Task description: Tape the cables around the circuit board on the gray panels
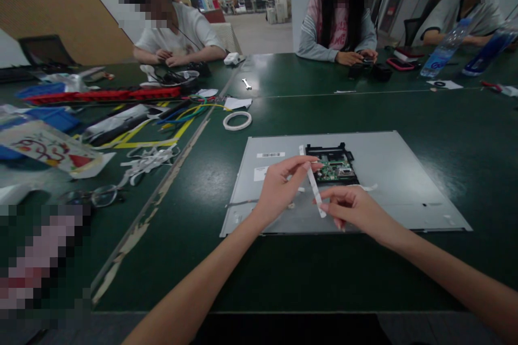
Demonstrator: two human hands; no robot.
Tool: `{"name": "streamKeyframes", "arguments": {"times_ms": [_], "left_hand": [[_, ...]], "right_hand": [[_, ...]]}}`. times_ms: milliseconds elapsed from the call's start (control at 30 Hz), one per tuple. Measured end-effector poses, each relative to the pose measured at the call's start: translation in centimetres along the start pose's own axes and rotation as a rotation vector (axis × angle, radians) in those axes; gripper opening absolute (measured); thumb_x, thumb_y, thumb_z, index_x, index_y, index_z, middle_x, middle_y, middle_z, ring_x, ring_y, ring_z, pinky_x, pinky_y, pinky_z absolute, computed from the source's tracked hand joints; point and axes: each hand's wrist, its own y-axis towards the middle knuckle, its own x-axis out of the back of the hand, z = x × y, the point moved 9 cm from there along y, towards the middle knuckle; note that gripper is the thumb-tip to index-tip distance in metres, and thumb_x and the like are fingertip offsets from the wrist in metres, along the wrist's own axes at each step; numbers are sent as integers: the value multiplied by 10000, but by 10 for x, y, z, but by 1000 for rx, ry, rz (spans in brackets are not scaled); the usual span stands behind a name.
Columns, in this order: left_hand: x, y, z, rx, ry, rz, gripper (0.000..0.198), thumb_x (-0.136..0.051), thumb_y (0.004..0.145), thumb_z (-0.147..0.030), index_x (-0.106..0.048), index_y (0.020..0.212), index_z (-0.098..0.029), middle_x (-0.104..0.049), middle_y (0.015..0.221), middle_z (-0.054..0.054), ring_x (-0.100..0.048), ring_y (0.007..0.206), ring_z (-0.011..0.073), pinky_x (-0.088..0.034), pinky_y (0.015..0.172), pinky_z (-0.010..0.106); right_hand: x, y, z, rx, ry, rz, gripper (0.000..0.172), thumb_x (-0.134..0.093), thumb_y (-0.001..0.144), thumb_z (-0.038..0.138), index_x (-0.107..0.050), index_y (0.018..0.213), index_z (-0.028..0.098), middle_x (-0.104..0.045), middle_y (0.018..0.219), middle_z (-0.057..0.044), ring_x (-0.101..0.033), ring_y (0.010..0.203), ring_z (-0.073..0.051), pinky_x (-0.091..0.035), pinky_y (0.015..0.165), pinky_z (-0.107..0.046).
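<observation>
A strip of white tape (pixel 314 187) is stretched between my two hands, above a flat grey metal panel (pixel 404 183). My left hand (pixel 283 183) pinches its upper end between thumb and fingers. At the lower end, my right hand (pixel 352 207) grips the strip with its thumb and fingertips. Just behind the strip, a green circuit board (pixel 334 170) sits in a black bracket (pixel 326 148) on the panel. Another short white strip (pixel 301 150) shows at the bracket's left edge. White labels, one with a barcode (pixel 271 154), are stuck on the panel.
A roll of white tape (pixel 237 121) lies beyond the panel, with a small wrench (pixel 246 84) farther back. Left of the table seam are crumpled white strips (pixel 149 161), glasses (pixel 104 196), cables and bags. Several people sit across the table; plastic bottles (pixel 445 48) stand at the right.
</observation>
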Motion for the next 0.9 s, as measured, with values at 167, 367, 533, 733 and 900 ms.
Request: {"name": "streamKeyframes", "arguments": {"times_ms": [167, 367, 533, 733, 900], "left_hand": [[0, -1, -4, -39, -35, 4, 419, -469, 891, -279, -433, 1306, -227, -635, 1150, 83, -630, 986, 190, -494, 858, 334], [7, 3, -3, -81, -152, -39, 502, -464, 898, -288, -308, 1374, -257, -583, 1230, 89, -618, 1013, 192, -471, 922, 380], [1, 1, -2, -43, -109, 29, 472, -503, 879, -291, -396, 1336, -239, -638, 1146, 78, -611, 1027, 188, -457, 941, 375], [-19, -7, -8, -56, 37, 180, 221, -552, 840, -267, -669, 1022, -222, -689, 1032, 34, -625, 982, 165, -472, 912, 332], [-15, -6, -1, -24, 70, 134, 192, -550, 834, -262, -701, 947, -227, -711, 955, 19, -653, 885, 147, -503, 849, 313]], "right_hand": [[3, 3, -3, -34, 69, -49, 215, -600, 801, 365, -627, 858, 160, -510, 522, 45, -467, 456, -66, -382, 466, -190], [5, 2, -2, 16, 81, -83, 203, -576, 824, 362, -618, 835, 164, -503, 526, 48, -453, 450, -61, -366, 459, -187], [9, 2, 0, 39, 68, -128, 223, -564, 829, 378, -614, 891, 170, -499, 516, 56, -461, 451, -66, -377, 478, -199], [9, 3, 1, 14, 60, -134, 283, -567, 810, 415, -614, 900, 151, -495, 494, 56, -460, 431, -67, -360, 448, -197], [6, 3, 2, 11, 47, -100, 329, -558, 813, 419, -606, 995, 148, -512, 506, 49, -480, 449, -74, -369, 454, -200]]}}
